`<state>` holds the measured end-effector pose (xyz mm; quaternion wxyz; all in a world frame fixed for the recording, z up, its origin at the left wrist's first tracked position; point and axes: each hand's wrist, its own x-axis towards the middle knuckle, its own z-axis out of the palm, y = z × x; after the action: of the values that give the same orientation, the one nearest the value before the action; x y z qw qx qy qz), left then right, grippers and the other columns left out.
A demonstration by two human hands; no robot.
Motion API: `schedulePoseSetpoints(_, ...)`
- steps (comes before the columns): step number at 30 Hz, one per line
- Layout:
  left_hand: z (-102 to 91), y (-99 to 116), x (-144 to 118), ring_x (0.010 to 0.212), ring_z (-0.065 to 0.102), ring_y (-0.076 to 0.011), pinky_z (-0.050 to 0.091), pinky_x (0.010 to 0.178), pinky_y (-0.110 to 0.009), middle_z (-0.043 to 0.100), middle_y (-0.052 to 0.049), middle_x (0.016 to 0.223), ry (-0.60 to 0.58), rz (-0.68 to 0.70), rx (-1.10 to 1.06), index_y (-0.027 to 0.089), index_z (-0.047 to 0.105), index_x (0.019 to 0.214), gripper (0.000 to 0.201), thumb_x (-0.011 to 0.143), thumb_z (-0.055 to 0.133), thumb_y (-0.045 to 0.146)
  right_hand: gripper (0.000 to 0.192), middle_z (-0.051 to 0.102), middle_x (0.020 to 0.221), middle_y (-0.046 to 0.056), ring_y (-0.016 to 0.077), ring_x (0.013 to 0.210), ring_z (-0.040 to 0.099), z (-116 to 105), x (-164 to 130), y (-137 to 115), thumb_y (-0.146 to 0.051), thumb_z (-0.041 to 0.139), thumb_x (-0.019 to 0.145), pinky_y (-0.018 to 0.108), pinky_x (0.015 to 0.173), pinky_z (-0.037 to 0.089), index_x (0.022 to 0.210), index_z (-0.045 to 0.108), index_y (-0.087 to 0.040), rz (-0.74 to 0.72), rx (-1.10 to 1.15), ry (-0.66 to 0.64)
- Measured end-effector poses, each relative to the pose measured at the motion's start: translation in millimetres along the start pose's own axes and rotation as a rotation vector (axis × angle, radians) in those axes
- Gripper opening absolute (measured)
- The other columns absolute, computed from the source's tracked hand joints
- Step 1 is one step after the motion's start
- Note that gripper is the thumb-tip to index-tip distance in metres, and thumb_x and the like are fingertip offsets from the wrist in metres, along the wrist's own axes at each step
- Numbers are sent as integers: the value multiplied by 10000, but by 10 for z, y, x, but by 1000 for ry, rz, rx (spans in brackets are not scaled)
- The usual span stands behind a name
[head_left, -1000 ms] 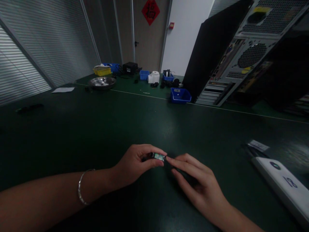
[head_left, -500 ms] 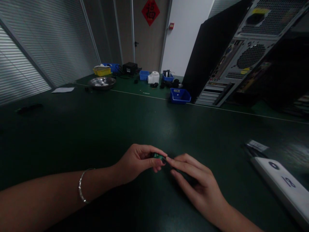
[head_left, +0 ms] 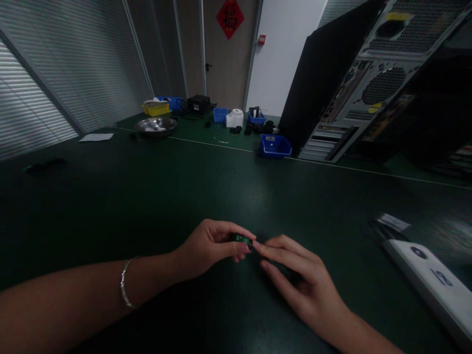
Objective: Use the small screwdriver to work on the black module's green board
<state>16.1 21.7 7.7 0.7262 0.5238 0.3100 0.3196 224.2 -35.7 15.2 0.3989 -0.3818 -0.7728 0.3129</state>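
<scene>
Just above the green table point(head_left: 177, 187), my left hand point(head_left: 210, 246) pinches a small green circuit board point(head_left: 242, 239) between thumb and fingers. A small dark part shows at the board's right end, by the thumb tip; its kind is too small to make out. My right hand point(head_left: 302, 275) reaches in from the right, its index fingertip touching that end of the board. Its thumb is held apart from the index finger, with nothing visible between them.
A white device marked 18 point(head_left: 435, 275) lies at the right. Farther back are a blue bin point(head_left: 276, 147), a metal bowl point(head_left: 157, 129), a yellow tray point(head_left: 156, 109) and a white housing point(head_left: 235, 118). A computer case point(head_left: 354, 93) stands at the back right.
Hardly anything differs. My left hand and the board have tilted very slightly, and my right index fingertip stays against the board's end.
</scene>
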Motion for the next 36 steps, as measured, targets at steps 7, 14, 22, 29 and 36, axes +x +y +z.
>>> schedulePoseSetpoints(7,-24,7,10,669,616,-137,487,672,-288,720,-45,786,-17,17,-19,143,741,987,250,782,746,286,430,637,1014,71,197,907,636,10,-21,12,-53,552,904,315,749,530,1273,608,-266,12,20,7)
schedulePoseSetpoints(14,-10,3,23,733,626,-155,482,716,-293,703,-69,808,7,49,-78,119,717,1063,291,904,600,333,425,628,1034,74,197,930,633,-6,-12,10,-66,525,922,315,786,523,1295,568,-265,16,15,-2)
schedulePoseSetpoints(22,-12,43,5,854,661,-178,493,813,-319,725,-77,930,-97,19,-39,146,671,1136,304,860,662,274,410,624,1014,57,192,935,624,-10,-8,5,-61,526,924,311,798,519,1268,587,-275,12,37,-11)
schedulePoseSetpoints(29,-21,68,-27,1002,626,-173,442,901,-296,699,-57,1038,-208,10,-17,194,630,1208,363,846,670,189,417,620,1022,59,197,952,617,-21,-12,-19,-49,527,918,316,806,519,1260,587,-280,-2,52,-15)
schedulePoseSetpoints(36,-87,-12,12,908,622,-153,476,864,-308,670,-52,1016,-65,75,-74,173,644,1138,248,895,599,172,456,609,1061,55,184,970,609,-2,-19,-14,-52,528,918,299,821,506,1308,535,-288,6,29,15)
